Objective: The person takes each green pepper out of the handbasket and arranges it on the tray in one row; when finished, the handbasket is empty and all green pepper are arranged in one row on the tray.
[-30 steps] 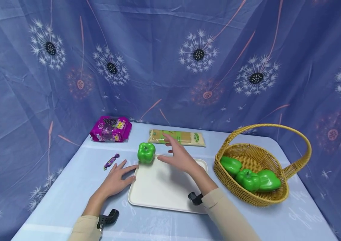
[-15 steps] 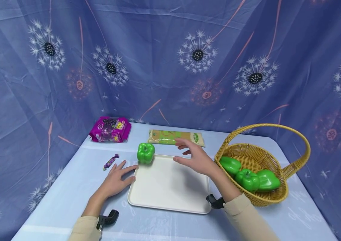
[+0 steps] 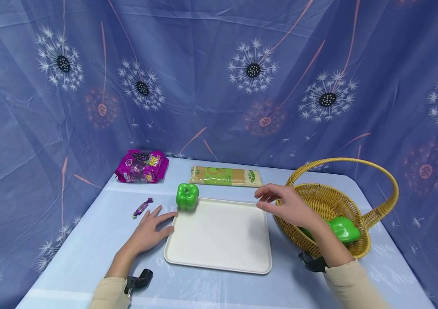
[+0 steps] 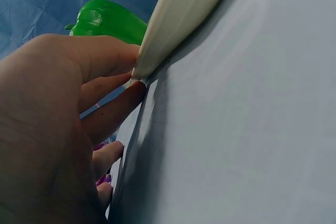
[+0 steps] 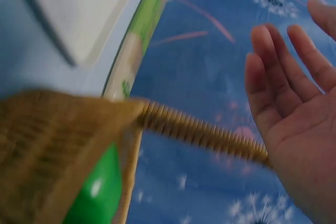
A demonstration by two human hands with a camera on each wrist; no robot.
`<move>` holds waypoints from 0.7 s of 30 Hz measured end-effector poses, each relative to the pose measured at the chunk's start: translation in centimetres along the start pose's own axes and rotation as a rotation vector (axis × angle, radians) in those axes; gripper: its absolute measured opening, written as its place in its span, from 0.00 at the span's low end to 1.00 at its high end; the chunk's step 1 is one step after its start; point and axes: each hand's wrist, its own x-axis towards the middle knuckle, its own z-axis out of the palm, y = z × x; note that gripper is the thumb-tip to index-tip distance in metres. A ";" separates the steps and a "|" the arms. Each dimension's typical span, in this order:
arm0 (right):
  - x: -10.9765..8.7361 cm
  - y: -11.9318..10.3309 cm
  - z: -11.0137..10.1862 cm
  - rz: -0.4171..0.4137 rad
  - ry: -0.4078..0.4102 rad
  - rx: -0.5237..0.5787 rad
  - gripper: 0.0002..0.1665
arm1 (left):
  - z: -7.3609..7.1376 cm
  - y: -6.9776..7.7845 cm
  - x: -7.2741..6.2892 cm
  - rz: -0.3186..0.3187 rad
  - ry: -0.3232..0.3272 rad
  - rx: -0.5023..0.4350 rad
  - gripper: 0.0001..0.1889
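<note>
My left hand (image 3: 150, 231) rests beside the left edge of a white rectangular tray (image 3: 219, 244), fingers spread, with thumb and index fingertips right at its rim. On the tray's back left corner stands a green bell pepper (image 3: 187, 197). Nothing is in my right hand (image 3: 286, 205), which hangs over the near left rim of a wicker basket (image 3: 321, 195) with its fingers loosely bent. Inside the basket, a green pepper (image 3: 343, 230) shows; my right hand and forearm hide most of the others. The right wrist view catches the basket handle (image 5: 205, 135) beside my palm.
A wrapped purple candy (image 3: 142, 207) lies left of the tray. Behind it sits a purple snack pack (image 3: 142, 166). A long packet of noodles (image 3: 226, 176) lies behind the tray, before a blue dandelion-print curtain (image 3: 203, 86). The basket's tall handle arches upward on the right.
My right hand has moved right, from above the tray near the bell pepper to over the basket's left side. My left hand, the tray and the pepper on it stay put.
</note>
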 end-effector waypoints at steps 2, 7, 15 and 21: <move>-1.1 0.5 -0.9 0.016 -0.006 -0.011 0.13 | 0.0 0.1 0.0 -0.003 -0.003 0.000 0.24; -3.4 2.1 -3.2 0.030 -0.028 -0.027 0.11 | 0.1 0.0 0.0 -0.010 -0.012 0.000 0.24; -4.3 4.6 -6.3 0.083 0.001 -0.095 0.18 | 0.0 -0.2 0.0 -0.004 -0.003 -0.001 0.24; -4.4 7.1 -7.5 0.155 -0.029 -0.165 0.23 | 0.0 -0.1 0.0 -0.003 -0.005 -0.004 0.24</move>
